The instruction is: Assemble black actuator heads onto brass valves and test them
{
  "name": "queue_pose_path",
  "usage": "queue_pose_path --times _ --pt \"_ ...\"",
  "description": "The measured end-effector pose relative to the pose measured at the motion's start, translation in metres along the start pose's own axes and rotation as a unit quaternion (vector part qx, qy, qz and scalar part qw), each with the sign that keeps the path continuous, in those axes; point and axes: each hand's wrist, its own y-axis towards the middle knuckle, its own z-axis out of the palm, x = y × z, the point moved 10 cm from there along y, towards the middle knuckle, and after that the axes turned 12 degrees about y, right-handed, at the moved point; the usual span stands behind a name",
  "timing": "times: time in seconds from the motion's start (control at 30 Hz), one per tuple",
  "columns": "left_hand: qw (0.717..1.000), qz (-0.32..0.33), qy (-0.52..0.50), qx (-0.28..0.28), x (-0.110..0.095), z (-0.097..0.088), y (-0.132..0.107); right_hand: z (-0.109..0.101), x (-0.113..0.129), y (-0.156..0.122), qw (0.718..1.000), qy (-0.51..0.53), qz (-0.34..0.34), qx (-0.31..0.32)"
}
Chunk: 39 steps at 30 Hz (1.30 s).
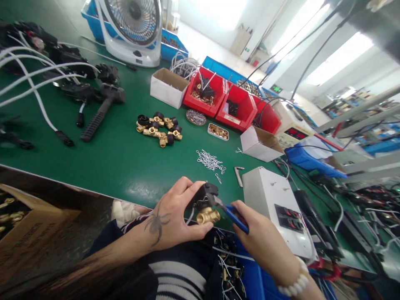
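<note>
Down at the near edge of the green table (118, 158), the left hand (170, 218) wraps around a brass valve (206, 210) with a black top, thumb and fingers closed on its sides, holding it just above the lap. The right hand (261, 235) grips blue-handled pliers (229, 212), and their jaws meet the black top of the valve. A white bead bracelet (295, 283) sits on the right wrist. Just beyond the hands lies a loose heap of wire clips (210, 160), with a white box (275, 204) to the right of it. Farther back, a cluster of brass fittings (159, 128) with black caps rests on the table, well apart from the hands. Red bins (231, 104) stand in a row behind them, flanked by small cardboard boxes (167, 86). A white fan (133, 31) stands at the far edge, and black parts with white cables (40, 75) lie to the left. A blue bin (253, 279) with wired parts sits under the hands.
</note>
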Motion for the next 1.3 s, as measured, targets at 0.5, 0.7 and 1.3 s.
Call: queue_pose_path --times 0.5,0.7,1.3 --pt "0.997 0.026 0.062 0.045 -0.006 0.012 0.000 0.036 0.066 0.016 0.986 0.074 -0.131 0.067" --pt "0.992 0.039 0.089 0.077 -0.008 0.014 0.000 0.038 0.080 0.010 0.975 -0.025 -0.210 0.073" --pt "0.986 0.091 0.124 0.064 -0.003 0.030 0.006 0.043 0.091 0.008 0.942 -0.113 -0.282 0.147"
